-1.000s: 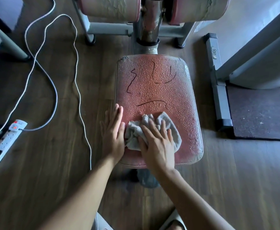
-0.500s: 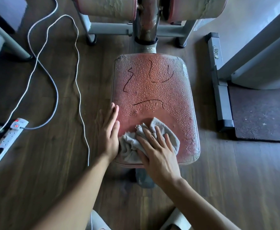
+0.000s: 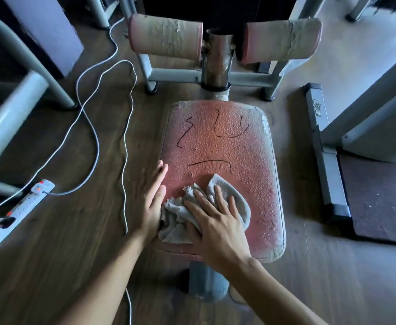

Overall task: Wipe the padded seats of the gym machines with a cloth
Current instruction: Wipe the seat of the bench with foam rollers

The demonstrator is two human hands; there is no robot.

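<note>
A worn red padded seat (image 3: 227, 146) with a bubbled surface and thin black scribble lines fills the middle of the view. A crumpled grey cloth (image 3: 176, 214) lies on its near left part. My right hand (image 3: 218, 224) presses flat on the cloth with fingers spread and straight. My left hand (image 3: 151, 200) rests flat against the seat's left edge, fingers straight, touching the cloth's side.
Two worn roller pads (image 3: 166, 36) (image 3: 281, 38) stand on the machine frame beyond the seat. A white cable (image 3: 124, 127) and a power strip (image 3: 21, 207) lie on the wooden floor at left. A grey metal base bar (image 3: 326, 151) and dark mat (image 3: 380, 198) sit at right.
The cloth and my right hand have slid slightly toward the seat's near left corner and back. The camera has tilted up, showing more of the roller pads.
</note>
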